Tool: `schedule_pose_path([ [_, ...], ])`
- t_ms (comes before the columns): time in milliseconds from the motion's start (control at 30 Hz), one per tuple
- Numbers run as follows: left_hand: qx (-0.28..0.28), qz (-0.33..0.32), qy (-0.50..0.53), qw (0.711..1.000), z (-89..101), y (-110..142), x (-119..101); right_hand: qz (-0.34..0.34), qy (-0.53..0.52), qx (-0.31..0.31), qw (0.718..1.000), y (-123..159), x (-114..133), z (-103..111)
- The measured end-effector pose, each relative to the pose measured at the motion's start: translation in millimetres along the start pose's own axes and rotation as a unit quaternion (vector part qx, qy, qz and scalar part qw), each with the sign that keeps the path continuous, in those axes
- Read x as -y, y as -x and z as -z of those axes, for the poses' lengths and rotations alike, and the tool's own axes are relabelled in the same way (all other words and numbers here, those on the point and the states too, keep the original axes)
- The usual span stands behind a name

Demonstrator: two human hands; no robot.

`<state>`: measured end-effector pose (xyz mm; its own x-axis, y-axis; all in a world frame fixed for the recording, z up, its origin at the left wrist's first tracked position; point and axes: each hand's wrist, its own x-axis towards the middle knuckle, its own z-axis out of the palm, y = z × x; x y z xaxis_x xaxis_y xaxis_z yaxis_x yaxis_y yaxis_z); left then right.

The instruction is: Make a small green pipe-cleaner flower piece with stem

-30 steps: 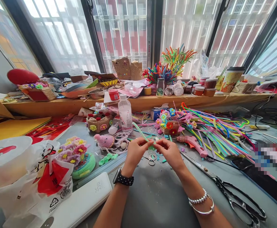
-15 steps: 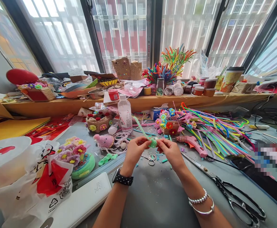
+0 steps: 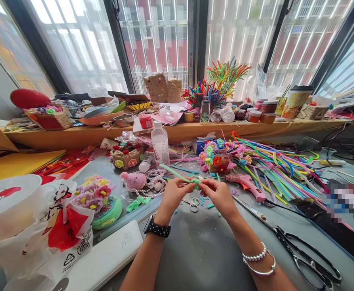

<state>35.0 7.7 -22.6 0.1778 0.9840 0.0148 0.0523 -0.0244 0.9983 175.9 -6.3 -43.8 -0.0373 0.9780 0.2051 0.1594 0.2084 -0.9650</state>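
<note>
Between my two hands is a light green pipe cleaner, bunched into a small looped shape at the fingertips, its free end sticking out to the upper left. My left hand pinches the looped part from the left. From the other side my right hand grips the same piece, thumb and fingertips together. The fingers partly hide the loops. Just beneath the hands lie small scissors and teal scraps. A green pipe cleaner piece rests to the left, near a pink crocheted figure and pearl strings.
Large scissors and a pink glue gun lie to the right, before a heap of pipe cleaners. A water bottle stands behind my hands. At left are a white power bank and a plastic bag.
The green piece has turned between my fingertips. Its free end swung upright, then tipped down to the left. Both hands stay in nearly the same place.
</note>
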Motion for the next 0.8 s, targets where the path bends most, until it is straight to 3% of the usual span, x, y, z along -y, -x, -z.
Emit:
schedule_pose_path([
  [300, -0.037, 0.008, 0.004, 0.999, -6.2, 0.5, -0.1, 0.043, 0.131, -0.052, 0.989, 2.8, 3.1, -0.3],
  [467, -0.002, 0.048, 0.019, 0.999, -5.5, 0.7, 0.3, 0.077, 0.184, -0.069, 0.977, 3.9, 4.0, 0.2],
  [633, -0.001, 0.011, -0.019, 1.000, -8.2, 2.5, -1.6, 0.128, 0.231, -0.096, 0.960, 4.4, 3.5, -3.0],
  [800, -0.017, -0.036, -0.052, 0.998, -12.3, 3.9, -0.6, 0.208, 0.303, -0.140, 0.919, 6.4, -0.8, -6.6],
])
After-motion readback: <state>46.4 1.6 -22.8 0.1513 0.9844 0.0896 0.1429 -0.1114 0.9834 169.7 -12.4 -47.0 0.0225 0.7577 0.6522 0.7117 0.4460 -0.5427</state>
